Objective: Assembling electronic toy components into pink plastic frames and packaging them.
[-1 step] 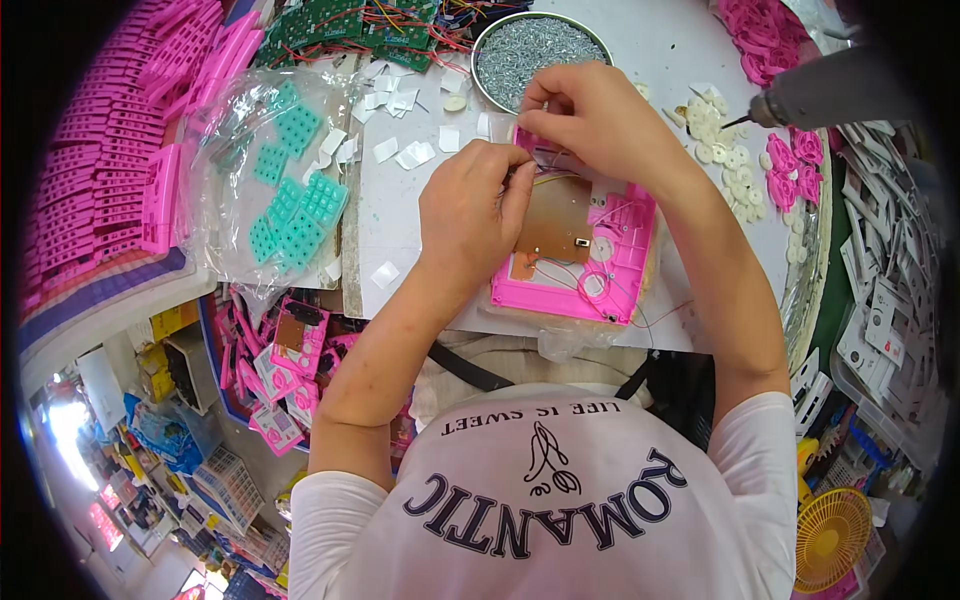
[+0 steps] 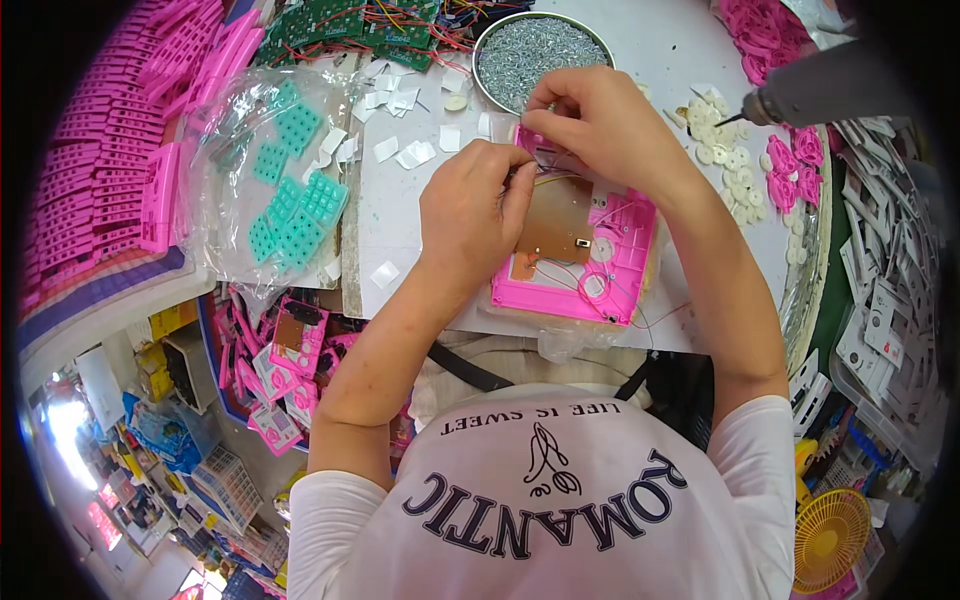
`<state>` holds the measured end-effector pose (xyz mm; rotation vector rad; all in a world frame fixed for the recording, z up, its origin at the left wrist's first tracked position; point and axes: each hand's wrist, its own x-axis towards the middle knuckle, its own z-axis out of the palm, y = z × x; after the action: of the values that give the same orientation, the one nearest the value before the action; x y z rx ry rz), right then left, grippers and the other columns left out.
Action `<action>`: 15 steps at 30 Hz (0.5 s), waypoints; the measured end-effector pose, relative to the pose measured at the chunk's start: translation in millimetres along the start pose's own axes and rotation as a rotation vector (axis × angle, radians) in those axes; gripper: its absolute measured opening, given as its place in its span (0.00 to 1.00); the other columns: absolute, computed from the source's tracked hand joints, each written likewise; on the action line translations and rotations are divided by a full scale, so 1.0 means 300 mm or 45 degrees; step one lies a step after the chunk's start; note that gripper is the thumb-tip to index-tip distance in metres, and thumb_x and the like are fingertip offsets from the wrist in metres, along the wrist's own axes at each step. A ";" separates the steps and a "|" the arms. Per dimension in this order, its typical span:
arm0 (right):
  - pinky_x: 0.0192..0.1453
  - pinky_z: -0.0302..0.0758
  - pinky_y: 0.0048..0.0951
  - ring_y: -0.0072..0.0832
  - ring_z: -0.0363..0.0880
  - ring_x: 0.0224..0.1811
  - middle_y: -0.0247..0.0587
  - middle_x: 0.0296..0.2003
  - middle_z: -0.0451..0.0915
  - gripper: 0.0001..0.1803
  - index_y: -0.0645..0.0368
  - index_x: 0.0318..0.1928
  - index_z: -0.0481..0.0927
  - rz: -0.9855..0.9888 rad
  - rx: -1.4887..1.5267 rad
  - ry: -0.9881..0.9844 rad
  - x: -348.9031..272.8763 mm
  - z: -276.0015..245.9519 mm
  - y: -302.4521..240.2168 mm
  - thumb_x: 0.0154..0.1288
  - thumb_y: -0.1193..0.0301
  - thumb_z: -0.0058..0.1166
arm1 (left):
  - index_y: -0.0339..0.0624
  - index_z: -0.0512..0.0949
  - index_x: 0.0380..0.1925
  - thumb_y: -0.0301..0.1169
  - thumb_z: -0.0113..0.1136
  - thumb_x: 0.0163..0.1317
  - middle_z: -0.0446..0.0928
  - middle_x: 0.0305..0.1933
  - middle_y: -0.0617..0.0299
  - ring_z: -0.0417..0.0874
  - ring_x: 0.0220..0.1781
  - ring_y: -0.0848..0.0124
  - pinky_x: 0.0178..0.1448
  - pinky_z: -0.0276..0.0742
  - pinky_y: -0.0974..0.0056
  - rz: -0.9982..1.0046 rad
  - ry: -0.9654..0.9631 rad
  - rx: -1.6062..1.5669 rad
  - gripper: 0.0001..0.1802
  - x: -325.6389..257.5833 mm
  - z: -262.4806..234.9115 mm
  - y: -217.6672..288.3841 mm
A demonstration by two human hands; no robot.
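Note:
A pink plastic housing (image 2: 565, 296) lies open side up on the worktable, its far end between my hands. Inside sits a brown circuit board (image 2: 553, 222), with thin wires and a round white part (image 2: 601, 248) beside it. My left hand (image 2: 475, 205) is closed in a pinch over the housing's far left corner, where thin wires run close to the fingertips. Bent over the far edge, my right hand (image 2: 600, 122) has thumb and forefinger pressed together. Whatever either pinch holds is too small or hidden to make out.
Beyond my right hand stands a round tin of small screws (image 2: 535, 55). Teal button pads (image 2: 300, 225) lie in clear plastic at left, near stacked pink housings (image 2: 95, 150). A power screwdriver (image 2: 820, 88) hangs at right above white discs (image 2: 728, 160). Green circuit boards (image 2: 400, 30) lie far back.
My right hand has shifted very slightly toward me and to the right. The left hand and the housing look unmoved.

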<state>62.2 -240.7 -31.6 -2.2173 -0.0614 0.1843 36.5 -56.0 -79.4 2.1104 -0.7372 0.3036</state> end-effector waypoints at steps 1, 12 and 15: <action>0.38 0.81 0.37 0.39 0.86 0.26 0.52 0.25 0.85 0.16 0.67 0.36 0.87 0.057 0.028 0.034 -0.025 -0.005 -0.017 0.59 0.64 0.61 | 0.42 0.79 0.35 0.26 0.66 0.60 0.77 0.30 0.57 0.79 0.29 0.57 0.34 0.73 0.56 0.009 -0.004 0.000 0.05 0.001 0.001 0.002; 0.39 0.81 0.41 0.45 0.85 0.29 0.54 0.24 0.83 0.15 0.66 0.33 0.86 -0.237 -0.058 0.185 0.026 0.040 0.047 0.56 0.63 0.62 | 0.42 0.78 0.36 0.26 0.66 0.60 0.76 0.29 0.58 0.78 0.27 0.60 0.32 0.73 0.58 0.020 -0.017 0.006 0.07 -0.002 0.004 0.013; 0.38 0.81 0.41 0.44 0.85 0.29 0.53 0.24 0.83 0.14 0.65 0.32 0.86 -0.229 -0.124 0.096 0.056 0.044 0.031 0.57 0.64 0.62 | 0.41 0.78 0.36 0.26 0.66 0.60 0.76 0.29 0.58 0.79 0.28 0.60 0.32 0.73 0.58 0.010 -0.027 -0.008 0.07 -0.002 0.005 0.010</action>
<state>76.5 -234.1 -48.6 -2.2989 -0.2322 -0.0020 34.2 -58.3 -78.5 2.1080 -0.7574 0.2834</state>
